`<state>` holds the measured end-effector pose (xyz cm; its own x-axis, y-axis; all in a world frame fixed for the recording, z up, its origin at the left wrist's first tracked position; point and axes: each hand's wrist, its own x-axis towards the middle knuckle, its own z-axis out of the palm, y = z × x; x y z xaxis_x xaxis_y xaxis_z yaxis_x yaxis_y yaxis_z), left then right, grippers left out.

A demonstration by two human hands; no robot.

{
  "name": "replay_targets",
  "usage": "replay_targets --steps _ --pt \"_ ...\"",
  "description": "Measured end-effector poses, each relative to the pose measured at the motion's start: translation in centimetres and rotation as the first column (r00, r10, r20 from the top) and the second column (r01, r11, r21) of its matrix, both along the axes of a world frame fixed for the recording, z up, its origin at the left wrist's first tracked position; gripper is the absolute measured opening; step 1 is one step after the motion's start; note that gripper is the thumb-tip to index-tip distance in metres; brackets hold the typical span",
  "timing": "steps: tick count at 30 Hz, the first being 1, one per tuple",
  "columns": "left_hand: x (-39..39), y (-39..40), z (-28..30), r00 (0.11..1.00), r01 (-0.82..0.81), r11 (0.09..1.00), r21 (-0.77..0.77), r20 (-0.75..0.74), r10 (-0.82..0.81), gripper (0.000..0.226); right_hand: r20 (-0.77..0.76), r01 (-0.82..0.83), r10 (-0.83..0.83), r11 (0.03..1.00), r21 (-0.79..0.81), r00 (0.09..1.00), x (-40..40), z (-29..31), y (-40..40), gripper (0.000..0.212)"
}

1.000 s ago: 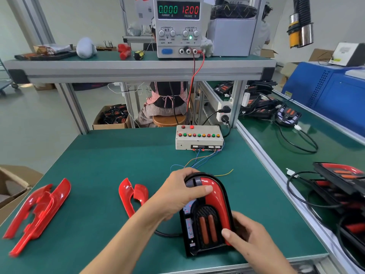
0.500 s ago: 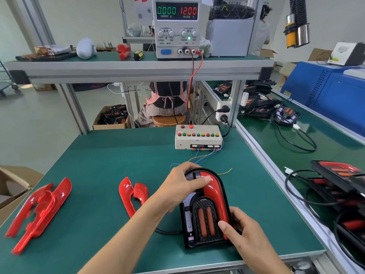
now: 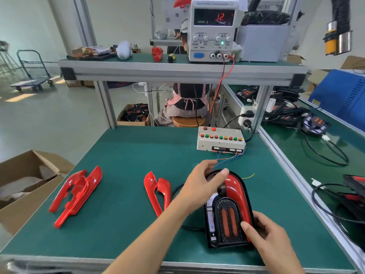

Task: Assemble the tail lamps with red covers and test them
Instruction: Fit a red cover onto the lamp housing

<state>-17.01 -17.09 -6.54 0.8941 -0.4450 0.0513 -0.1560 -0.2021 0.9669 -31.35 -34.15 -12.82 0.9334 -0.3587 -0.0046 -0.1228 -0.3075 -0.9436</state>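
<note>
Both hands are on the tail lamp (image 3: 229, 210), which lies flat on the green table (image 3: 126, 155) near its front edge, right of centre. Left hand (image 3: 203, 184) curls over the lamp's rounded far end, fingers bent over the rim, thumb tip pressed on top of the red cover (image 3: 236, 187) seated along the lamp's right side. Right hand (image 3: 266, 234) grips the lamp's near right corner, thumb lying on the black mesh insert, fingers wrapped round the outer edge.

Left to right, relative to the lamp:
- Far left, off the table edge: open cardboard box (image 3: 29, 180), holding pale wrapping; further contents cannot be made out.
- Left, on the table: stacked red covers (image 3: 77, 192), apparently two nested together, exact count unclear.
- Just left, beside the left forearm: a single loose red cover (image 3: 157, 191).
- Beyond the table, left of the lamp's line, on the floor: a second carton (image 3: 135, 115) filled with black-and-orange lamp parts.
- Directly behind: test box (image 3: 221, 140) with a row of coloured buttons; thin coloured wires run from it toward the lamp's far end.
- Above that, on the upper shelf: power supply (image 3: 212, 30), display reading 12, red and black leads plugged in.
- Right, on the adjoining bench: more lamps (image 3: 316, 124) and black cables.
</note>
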Motion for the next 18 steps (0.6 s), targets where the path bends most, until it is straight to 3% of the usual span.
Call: replay_targets --steps 3,6,8,11,14,18 --pt "-2.2 3.3 -0.7 0.953 -0.253 0.964 -0.081 0.155 0.262 0.033 0.028 0.095 -0.095 0.995 -0.029 0.995 0.2 0.1 0.4 0.021" --pt "-3.4 9.0 -1.9 0.81 -0.508 0.86 -0.051 0.312 0.497 0.002 0.047 0.181 -0.18 0.983 -0.039 0.983 0.5 0.3 0.8 0.033" --pt "-3.6 13.8 -2.7 0.667 -0.694 0.717 0.057 0.427 0.611 0.013 0.028 0.184 -0.183 0.981 -0.061 0.983 0.6 0.7 1.0 0.045" --pt "-3.2 20.5 -3.4 0.516 -0.855 0.436 0.28 0.532 0.671 0.005 0.011 0.163 -0.163 0.982 -0.099 0.987 0.6 0.5 1.0 0.048" --pt "-2.1 24.4 -3.9 0.51 -0.842 0.235 0.486 0.577 0.637 0.027 0.015 0.16 -0.159 0.983 -0.091 0.987 1.0 -0.6 0.3 0.05" --pt "0.1 25.7 -4.0 0.588 -0.782 0.162 0.602 0.626 0.512 0.035 0.044 0.128 -0.126 0.991 -0.042 0.991 1.4 -1.8 -0.2 0.053"
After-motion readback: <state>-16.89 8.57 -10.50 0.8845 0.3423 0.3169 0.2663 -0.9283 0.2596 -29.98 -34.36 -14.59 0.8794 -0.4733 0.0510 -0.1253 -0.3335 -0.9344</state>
